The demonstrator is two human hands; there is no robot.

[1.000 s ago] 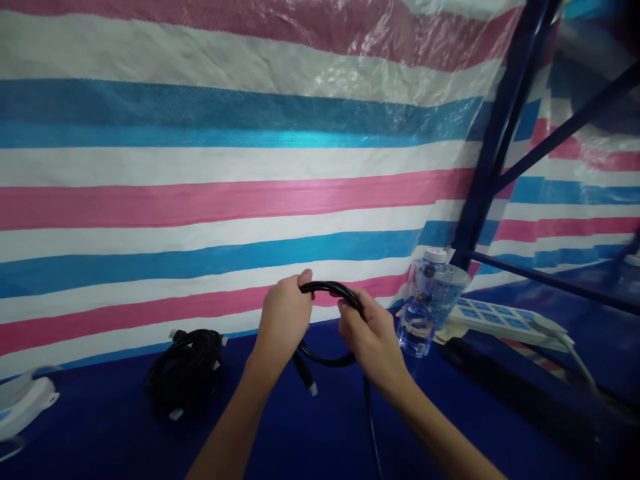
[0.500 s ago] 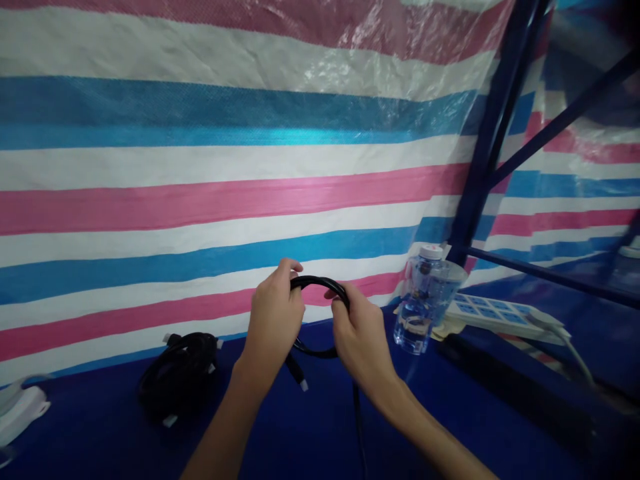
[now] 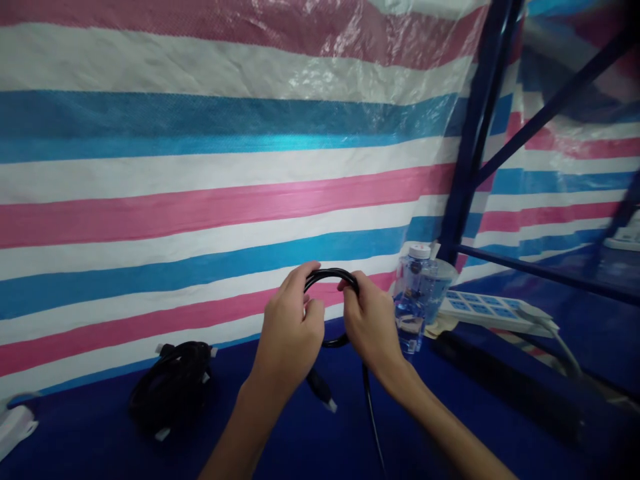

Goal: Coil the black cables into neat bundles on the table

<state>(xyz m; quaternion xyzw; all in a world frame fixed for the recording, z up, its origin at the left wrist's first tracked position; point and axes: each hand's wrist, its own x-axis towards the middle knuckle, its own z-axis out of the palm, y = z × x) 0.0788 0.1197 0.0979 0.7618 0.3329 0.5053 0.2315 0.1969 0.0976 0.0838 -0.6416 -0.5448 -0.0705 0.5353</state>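
A black cable point(image 3: 331, 273) is bent into a loop of more than one turn, raised above the blue surface. My left hand point(image 3: 291, 323) grips the loop's left side with fingers closed round it. On the opposite side, my right hand point(image 3: 370, 320) pinches the same loop. One cable end with a metal-tipped plug point(image 3: 323, 392) dangles below my left hand. A loose length of cable runs down from my right hand towards the bottom edge. To the left, a bundle of coiled black cables point(image 3: 173, 387) with light-coloured plug ends lies on the surface.
Beyond my right hand stand a clear bottle point(image 3: 410, 300) and a clear cup point(image 3: 440, 283). A power strip point(image 3: 495, 310) and a long black object point(image 3: 505, 380) lie at right. The striped sheet point(image 3: 200, 200) hangs behind, beside a blue metal post point(image 3: 470, 153). A white device point(image 3: 15, 427) sits at far left.
Both hands, still on the looped cable, have shifted slightly right in view. My left hand has closed further round the loop. The background has shifted a little left.
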